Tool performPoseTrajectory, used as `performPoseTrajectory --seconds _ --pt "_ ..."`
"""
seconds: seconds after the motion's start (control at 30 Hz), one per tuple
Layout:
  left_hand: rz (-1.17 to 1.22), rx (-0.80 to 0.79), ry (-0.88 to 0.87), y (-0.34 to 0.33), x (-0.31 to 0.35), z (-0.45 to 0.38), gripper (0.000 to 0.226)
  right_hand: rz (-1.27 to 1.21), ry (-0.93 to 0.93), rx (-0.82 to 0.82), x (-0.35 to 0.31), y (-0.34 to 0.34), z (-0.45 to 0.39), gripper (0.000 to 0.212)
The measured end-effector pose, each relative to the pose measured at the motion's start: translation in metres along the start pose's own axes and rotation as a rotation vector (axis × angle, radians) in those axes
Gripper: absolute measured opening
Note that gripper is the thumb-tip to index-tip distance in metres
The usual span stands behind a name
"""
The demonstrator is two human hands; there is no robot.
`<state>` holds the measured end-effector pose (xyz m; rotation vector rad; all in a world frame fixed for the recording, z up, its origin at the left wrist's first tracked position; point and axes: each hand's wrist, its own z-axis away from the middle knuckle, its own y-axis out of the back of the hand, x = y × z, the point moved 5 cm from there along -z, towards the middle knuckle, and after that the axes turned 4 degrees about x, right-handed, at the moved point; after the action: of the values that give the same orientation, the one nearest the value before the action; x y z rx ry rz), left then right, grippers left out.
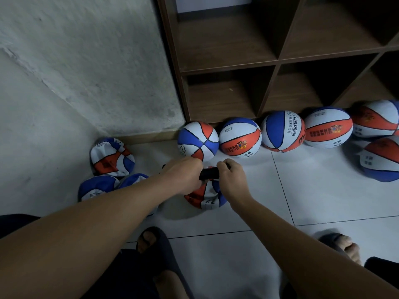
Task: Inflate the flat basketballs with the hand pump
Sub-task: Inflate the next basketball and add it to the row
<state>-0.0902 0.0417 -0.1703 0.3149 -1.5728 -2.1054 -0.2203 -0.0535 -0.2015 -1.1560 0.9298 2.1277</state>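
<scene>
A black hand pump point(209, 173) lies crosswise between my two hands, just above a flat red, white and blue basketball point(207, 196) on the floor. My left hand point(183, 174) grips the pump's left part and hides it. My right hand point(232, 180) grips its right end, fingers curled round it. Three more flat basketballs lie to the left: one crumpled by the wall point(112, 157) and two point(97, 187) partly under my left forearm. Whether the pump's needle is in the ball is hidden.
Several round, inflated balls point(240, 137) line the foot of a dark wooden cubby shelf point(226, 70). A partly flat ball point(382, 158) lies at far right. A rough grey wall point(86, 72) stands left. My feet in dark slippers point(155, 240) rest on the white tiled floor point(302, 190).
</scene>
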Motion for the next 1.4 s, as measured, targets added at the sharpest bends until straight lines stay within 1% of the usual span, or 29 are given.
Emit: performPoseTrajectory --seconds 0.2,0.33,0.43,0.6,0.7,0.87,1.03,1.13,1.3,1.33,1.4 --pt "0.052 -0.039 0.014 -0.005 -0.005 -0.002 0.019 0.004 -0.002 -0.067 0.001 0.015 -0.008 0.029" --pt "0.195 -0.089 0.066 -0.002 -0.025 -0.003 0.028 -0.046 -0.044 0.02 0.015 0.059 -0.033 0.025" --pt "0.235 -0.094 0.057 -0.003 -0.027 -0.001 0.03 -0.029 -0.03 0.051 0.018 0.08 -0.045 0.029" --pt "0.19 -0.046 0.048 0.001 -0.02 -0.002 0.029 0.0 0.141 0.14 -0.005 0.061 -0.023 0.024" --pt "0.15 -0.035 0.029 0.001 -0.013 -0.003 0.029 -0.011 0.171 0.142 -0.006 0.044 -0.008 0.022" --pt "0.046 -0.017 0.013 0.006 0.0 0.003 0.021 -0.016 0.138 0.092 -0.008 0.018 0.004 0.022" --pt "0.001 -0.006 0.003 0.01 0.008 0.004 0.02 -0.154 0.004 -0.002 -0.001 0.002 0.003 0.024" --pt "0.003 -0.001 0.0 0.009 0.005 0.003 0.021 -0.177 -0.013 -0.033 0.002 -0.001 -0.002 0.025" --pt "0.037 -0.005 0.009 0.003 -0.002 -0.002 0.017 -0.095 0.017 -0.111 0.002 0.008 -0.011 0.03" --pt "0.049 -0.004 0.016 0.003 -0.006 -0.003 0.019 -0.11 0.008 -0.111 0.004 0.015 -0.016 0.028" --pt "0.065 -0.011 0.024 0.003 -0.016 -0.005 0.025 -0.178 -0.064 -0.047 0.012 0.04 -0.03 0.025"
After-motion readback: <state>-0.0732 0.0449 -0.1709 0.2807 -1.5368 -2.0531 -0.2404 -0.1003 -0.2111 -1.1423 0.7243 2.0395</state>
